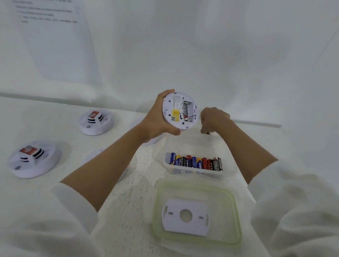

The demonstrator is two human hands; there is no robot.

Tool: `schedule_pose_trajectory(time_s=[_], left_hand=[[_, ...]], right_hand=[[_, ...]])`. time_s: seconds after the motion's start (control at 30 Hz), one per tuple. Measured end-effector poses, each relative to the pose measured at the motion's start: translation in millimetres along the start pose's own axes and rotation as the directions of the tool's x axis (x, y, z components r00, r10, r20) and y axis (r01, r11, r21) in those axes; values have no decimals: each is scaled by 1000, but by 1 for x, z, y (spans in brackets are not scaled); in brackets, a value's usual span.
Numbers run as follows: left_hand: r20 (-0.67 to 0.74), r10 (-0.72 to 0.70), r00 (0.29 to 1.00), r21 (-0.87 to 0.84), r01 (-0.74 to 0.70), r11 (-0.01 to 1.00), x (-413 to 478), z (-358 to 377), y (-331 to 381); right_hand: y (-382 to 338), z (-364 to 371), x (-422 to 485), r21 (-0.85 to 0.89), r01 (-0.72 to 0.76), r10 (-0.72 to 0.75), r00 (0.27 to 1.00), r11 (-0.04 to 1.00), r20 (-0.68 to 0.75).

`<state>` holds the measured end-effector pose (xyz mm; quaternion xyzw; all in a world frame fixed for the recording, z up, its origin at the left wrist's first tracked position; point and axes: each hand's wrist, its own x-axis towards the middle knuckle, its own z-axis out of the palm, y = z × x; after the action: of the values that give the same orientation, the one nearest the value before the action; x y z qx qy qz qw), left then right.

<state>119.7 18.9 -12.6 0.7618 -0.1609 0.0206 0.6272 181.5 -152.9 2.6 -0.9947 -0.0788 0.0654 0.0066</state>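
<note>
Sleeves [29, 218], white, one on each forearm, lie nearest the viewer, on the near side of the battery container [193, 170], the reference for all entries.

1. Container lid [200, 186], clear with a green seal, flat on the table [135, 208] just in front of the battery container. Likely set aside to leave the container open. It carries one white mounting plate [184, 226] with a round centre hole and two slots, seemingly parked there as a tray.

2. Battery container: clear, rectangular, uncovered. Contents: a row of AA batteries [195, 162], blue, yellow, red and black, packed side by side against its front wall. The far half looks bare.

3. Left hand [157, 118], raised beyond the container's far left corner. Its thumb and fingers wrap the rim of the smoke detector [180, 110], firmly clasped. The underside is tilted toward the viewer, probably so the open battery bay can be seen. One black-and-red cell [185, 112] sits in the bay.

4. Right hand [214, 118], over the container's far rim and just right of the detector. Its fingers curl downward, and something small and dark shows at the tips. Whether they pinch it cannot be told.

5. Far detector unit [96, 121] and near detector unit [33, 159], well left of the container, each face up with a red label.

6. Printed sheet [50, 21], on the wall far beyond and left of the container; its text is illegible.
</note>
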Motion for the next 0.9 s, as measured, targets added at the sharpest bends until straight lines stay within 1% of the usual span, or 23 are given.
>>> schedule_pose_trajectory(time_s=[0.03, 0.07, 0.1, 0.13, 0.17, 0.2, 0.23, 0.27, 0.3, 0.43, 0.5, 0.57, 0.63, 0.7, 0.77, 0.87, 0.9], left_hand=[[0, 0, 1000, -4, 0, 1000, -1, 0, 0], [-1, 0, 1000, -11, 0, 1000, -2, -1, 0], [-1, 1, 1000, -18, -1, 1000, -3, -1, 0], [-1, 3, 1000, -24, -3, 1000, -5, -1, 1], [-2, 8, 1000, -29, -8, 1000, -6, -1, 2], [-3, 14, 1000, -35, -15, 999, -8, -1, 2], [-5, 22, 1000, -40, -23, 999, -10, -1, 3], [-8, 32, 999, -43, -32, 999, -12, 0, 4], [-11, 44, 999, -43, -44, 998, -14, 1, 6], [-3, 66, 998, -44, -66, 997, -24, 4, 11], [1, 68, 998, -43, -68, 997, -31, 3, 12], [-17, 76, 997, -61, -77, 995, -40, 3, 13], [-34, 81, 996, -76, -83, 994, -48, 3, 16], [-44, 85, 995, -83, -89, 993, -57, 3, 19], [-52, 86, 995, -79, -89, 993, -66, 5, 22], [-62, 90, 994, -103, -96, 990, -78, 6, 29], [-54, 90, 994, -119, -96, 988, -82, 6, 31]], right_hand=[[4, -2, 2, 145, -1, 9, 999, 989, -54], [7, -6, 2, 318, 19, 26, 991, 948, -134], [10, -11, 0, 487, 64, 57, 972, 871, -229], [13, -17, -5, 629, 127, 98, 945, 767, -312], [14, -23, -12, 732, 197, 130, 922, 652, -364], [13, -29, -20, 797, 265, 131, 910, 543, -392], [12, -33, -28, 826, 320, 107, 906, 463, -410], [8, -35, -35, 826, 357, 74, 900, 436, -429], [4, -36, -42, 802, 387, 40, 891, 455, -453], [-8, -25, -59, 603, 463, -80, 831, 650, -551], [-12, -19, -65, 522, 485, -117, 801, 701, -588], [-16, -15, -75, 516, 505, -143, 796, 692, -588], [-21, -11, -85, 576, 506, -146, 818, 642, -556], [-27, -7, -96, 589, 506, -138, 819, 630, -556], [-33, -3, -106, 537, 515, -131, 792, 668, -597], [-41, 0, -123, 384, 546, -202, 733, 745, -650], [-43, 1, -127, 348, 544, -216, 723, 763, -657]])
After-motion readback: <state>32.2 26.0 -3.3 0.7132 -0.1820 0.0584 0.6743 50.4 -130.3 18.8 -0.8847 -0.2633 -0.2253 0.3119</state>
